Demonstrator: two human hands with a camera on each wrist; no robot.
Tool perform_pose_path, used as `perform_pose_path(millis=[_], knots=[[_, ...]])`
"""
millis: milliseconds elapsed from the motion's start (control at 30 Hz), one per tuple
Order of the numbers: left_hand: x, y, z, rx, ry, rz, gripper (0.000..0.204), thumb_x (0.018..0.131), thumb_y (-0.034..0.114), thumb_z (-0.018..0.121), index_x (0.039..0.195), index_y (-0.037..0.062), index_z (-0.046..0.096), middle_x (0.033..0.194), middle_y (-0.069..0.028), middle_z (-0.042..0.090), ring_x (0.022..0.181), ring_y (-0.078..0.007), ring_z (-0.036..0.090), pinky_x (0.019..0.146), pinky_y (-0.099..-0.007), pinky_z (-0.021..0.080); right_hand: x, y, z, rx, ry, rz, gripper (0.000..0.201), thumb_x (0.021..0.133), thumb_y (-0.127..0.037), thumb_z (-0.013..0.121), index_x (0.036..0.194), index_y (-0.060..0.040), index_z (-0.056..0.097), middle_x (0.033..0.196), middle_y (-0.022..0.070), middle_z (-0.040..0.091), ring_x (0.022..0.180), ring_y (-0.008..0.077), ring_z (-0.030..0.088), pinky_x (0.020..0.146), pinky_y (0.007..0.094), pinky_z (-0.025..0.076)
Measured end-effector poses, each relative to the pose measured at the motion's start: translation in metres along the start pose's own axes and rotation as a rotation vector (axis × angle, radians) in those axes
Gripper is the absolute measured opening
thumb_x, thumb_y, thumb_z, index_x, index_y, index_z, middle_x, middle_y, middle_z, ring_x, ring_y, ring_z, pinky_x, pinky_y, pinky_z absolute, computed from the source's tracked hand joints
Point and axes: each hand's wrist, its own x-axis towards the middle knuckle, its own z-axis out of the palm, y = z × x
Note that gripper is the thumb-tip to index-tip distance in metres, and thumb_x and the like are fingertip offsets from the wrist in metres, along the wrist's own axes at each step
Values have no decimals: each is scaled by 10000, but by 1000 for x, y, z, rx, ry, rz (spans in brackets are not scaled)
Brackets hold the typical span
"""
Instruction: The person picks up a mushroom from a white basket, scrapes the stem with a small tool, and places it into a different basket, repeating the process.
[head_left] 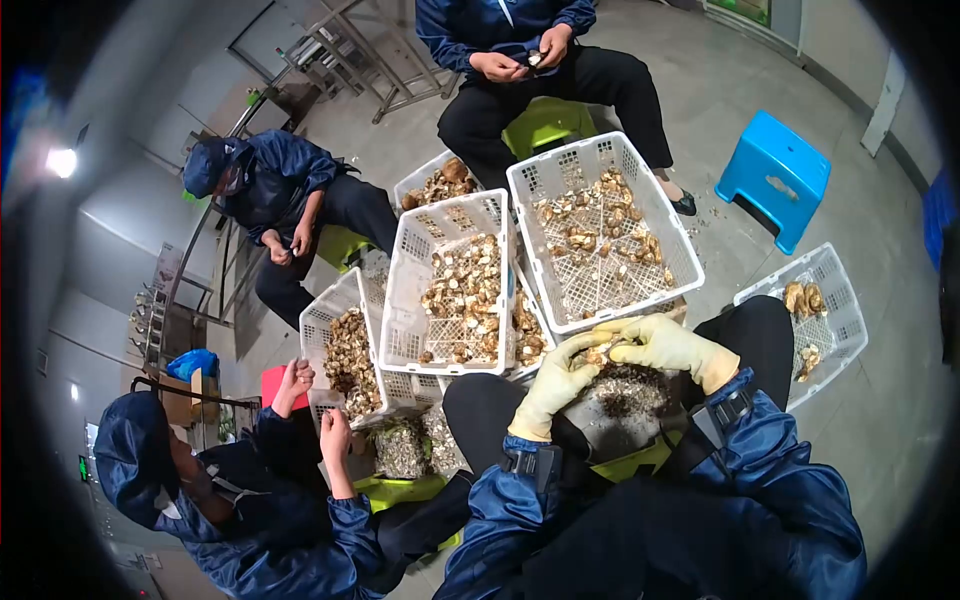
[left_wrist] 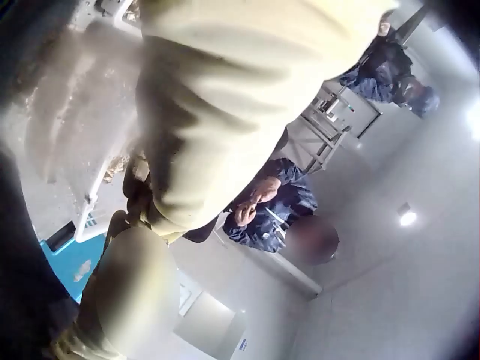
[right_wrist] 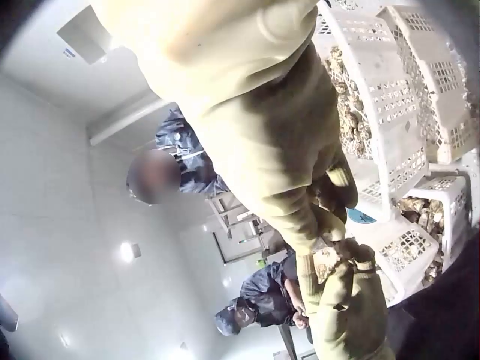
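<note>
Yellow-cream gloves cover both hands, which meet over the lap in the head view. My left hand [head_left: 553, 388] and my right hand [head_left: 678, 352] hold a small brown-and-white mushroom [head_left: 599, 354] between their fingertips. In the right wrist view, the pale face of the mushroom [right_wrist: 326, 262] shows where the two gloves come together, its other side hidden by fingers. Below the hands, between the knees, is a dark, white-speckled crumbly block [head_left: 630, 395]. The left wrist view is mostly filled by the glove, which hides the mushroom.
White plastic baskets with mushrooms stand ahead: a large one [head_left: 690, 270], another beside it [head_left: 390, 345], and a smaller one at right [head_left: 852, 340]. A blue stool [head_left: 775, 165] is on the tiled floor. Three other people sit around the baskets, front and left.
</note>
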Motion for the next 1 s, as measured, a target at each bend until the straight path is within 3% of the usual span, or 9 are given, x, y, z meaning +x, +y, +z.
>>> perform_pose_path(millis=[133, 200, 233, 333, 467, 533, 600, 767, 1000], knots=[[0, 3, 2, 179, 13, 17, 471, 859, -55, 615, 1325, 1, 575, 1273, -66, 622, 1147, -127, 571, 990, -273, 452, -1, 13, 9, -147, 63, -178, 259, 881, -169, 727, 1063, 15, 715, 1027, 74, 723, 900, 99, 616, 823, 273, 511], [1, 1, 1, 315, -14, 26, 484, 858, -55, 618, 1336, -2, 562, 1303, -81, 609, 1182, -145, 562, 1016, -283, 439, -2, 9, 4, -63, 32, 25, 261, 879, -165, 729, 1069, 13, 714, 1013, 68, 723, 891, 96, 615, 820, 274, 512], [1, 0, 1, 243, -17, 29, 479, 856, -58, 620, 1330, -4, 567, 1302, -82, 610, 1182, -147, 563, 1018, -283, 439, -2, 4, 2, -21, 17, 125, 261, 878, -162, 730, 1072, 12, 714, 1006, 65, 723, 887, 95, 615, 818, 274, 512], [0, -2, 1, 22, -16, 44, 464, 851, -64, 624, 1311, -10, 582, 1298, -83, 611, 1185, -155, 567, 1024, -283, 437, -4, -4, 2, 105, 34, 48, 259, 875, -157, 732, 1078, 4, 715, 992, 68, 726, 882, 91, 615, 812, 280, 515], [1, -4, -2, 184, 9, -3, 475, 857, -66, 632, 1325, -21, 561, 1278, -73, 615, 1179, -142, 569, 1020, -279, 451, -4, 6, 7, -165, 37, -118, 259, 876, -142, 729, 1082, 14, 712, 949, 70, 734, 872, 96, 617, 818, 273, 512], [0, -3, -1, 124, -6, -21, 483, 860, -65, 633, 1335, -23, 552, 1285, -73, 610, 1180, -138, 567, 1020, -276, 453, -7, -28, 0, -62, -8, 202, 272, 893, -127, 707, 1130, 6, 700, 1050, 62, 728, 893, 111, 620, 841, 279, 511], [-1, -2, 1, -69, -27, -20, 490, 862, -65, 630, 1343, -23, 546, 1293, -74, 607, 1184, -136, 564, 1020, -274, 453, -3, -17, -3, 95, 7, 82, 274, 928, -124, 671, 1170, 3, 686, 1066, 39, 715, 902, 97, 613, 848, 265, 503], [-2, 3, -1, -63, -35, -16, 541, 858, -88, 620, 1382, -42, 496, 1316, -92, 587, 1133, -134, 604, 978, -258, 487, -3, -6, -3, 260, -24, 134, 262, 958, -125, 638, 1180, 8, 674, 996, 12, 696, 882, 78, 601, 811, 245, 494], [-4, 2, -4, -236, -61, 22, 567, 862, -54, 652, 1400, -52, 472, 1337, -126, 577, 1196, -171, 586, 1037, -295, 465, -3, -5, -1, 296, -24, 119, 271, 954, -150, 658, 1173, 9, 668, 957, 5, 688, 858, 77, 604, 779, 242, 495]])
